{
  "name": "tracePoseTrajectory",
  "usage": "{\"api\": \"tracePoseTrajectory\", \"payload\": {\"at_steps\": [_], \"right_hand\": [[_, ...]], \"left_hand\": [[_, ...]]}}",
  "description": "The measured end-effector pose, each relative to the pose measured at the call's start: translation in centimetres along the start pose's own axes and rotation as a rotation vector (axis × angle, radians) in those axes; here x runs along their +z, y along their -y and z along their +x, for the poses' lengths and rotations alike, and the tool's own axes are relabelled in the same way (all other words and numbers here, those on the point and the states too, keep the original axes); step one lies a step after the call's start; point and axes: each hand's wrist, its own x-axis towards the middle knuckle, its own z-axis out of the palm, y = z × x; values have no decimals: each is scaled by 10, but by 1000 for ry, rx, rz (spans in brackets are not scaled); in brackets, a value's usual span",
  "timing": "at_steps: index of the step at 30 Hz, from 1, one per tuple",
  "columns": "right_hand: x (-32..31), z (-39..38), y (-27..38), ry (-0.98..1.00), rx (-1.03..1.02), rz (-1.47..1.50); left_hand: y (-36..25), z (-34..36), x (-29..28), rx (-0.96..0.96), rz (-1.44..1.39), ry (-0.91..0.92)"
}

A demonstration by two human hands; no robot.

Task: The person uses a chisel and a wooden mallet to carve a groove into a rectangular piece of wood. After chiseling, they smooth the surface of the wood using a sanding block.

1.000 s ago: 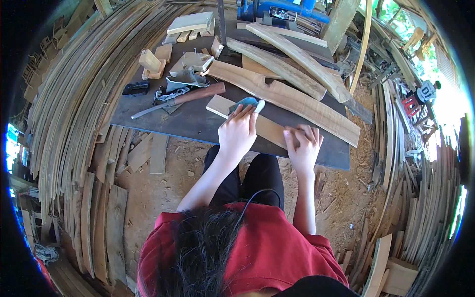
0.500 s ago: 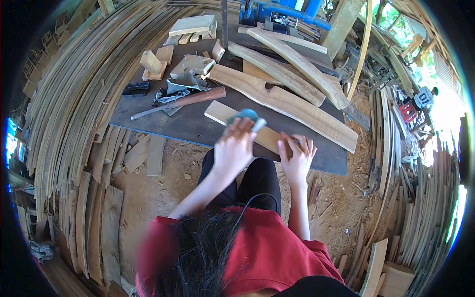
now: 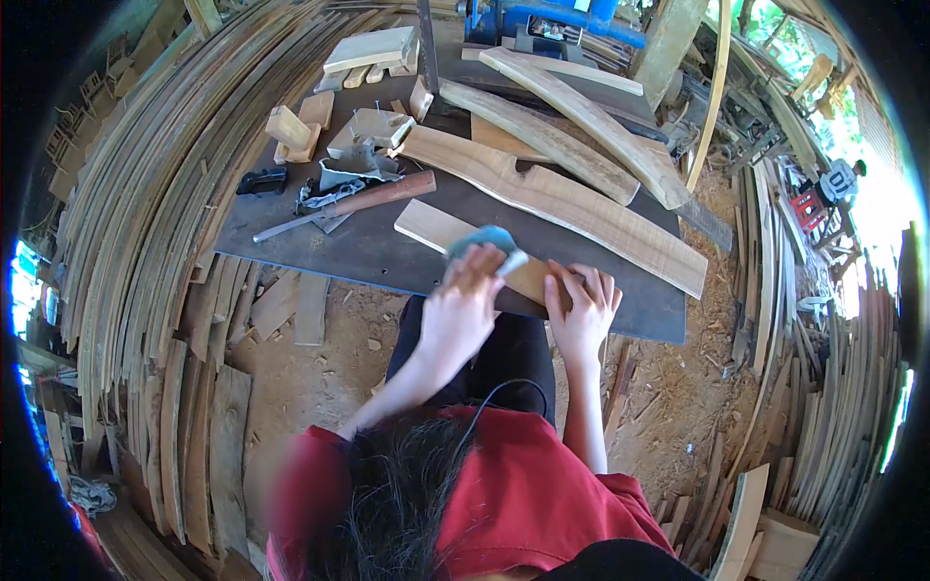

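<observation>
A narrow pale wooden board (image 3: 426,225) lies slantwise near the front edge of the dark tabletop. My left hand (image 3: 460,315) is closed round a teal pad (image 3: 489,239) with a pale edge, perhaps folded sandpaper, and presses it on the middle of the board. Motion smears the pad and fingertips a little. At the board's right end my right hand (image 3: 584,308) grips it, fingers bent over the top and thumb at the near side. That end of the board is partly hidden under the hand.
Beyond lies a longer wavy-edged plank (image 3: 572,213). A wooden-handled tool (image 3: 383,197), crumpled grey sheet (image 3: 354,169) and wood blocks (image 3: 371,131) sit at the left. Thick timbers (image 3: 591,131) lie behind, near a blue machine (image 3: 591,29). Stacked strips (image 3: 165,174) flank the table.
The left hand and teal pad have shifted slightly toward me along the board, and the pad is tilted differently. The right hand keeps its hold. The whole view has shifted slightly.
</observation>
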Motion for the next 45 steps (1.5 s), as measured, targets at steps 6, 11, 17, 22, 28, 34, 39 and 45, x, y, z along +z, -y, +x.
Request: {"api": "tracePoseTrajectory", "payload": {"at_steps": [6,11,17,22,28,34,39,45], "right_hand": [[2,-1,-2,-30,15,19],[3,0,1,-26,12,-8],[2,-1,-2,-21,14,-3],[4,-2,-2,-33,25,3],[1,1,1,-23,27,-8],[3,-2,0,-14,56,25],[2,-1,0,-41,43,19],[4,-1,0,-38,34,1]], "left_hand": [[42,29,-13,-265,225,-77],[-10,6,13,-24,57,-35],[20,18,2,-181,75,-22],[42,42,-21,-341,115,-34],[0,10,9,-59,-87,-86],[45,26,-13,-167,66,-109],[69,31,-18,-250,135,-165],[0,-3,11,116,11,-56]]}}
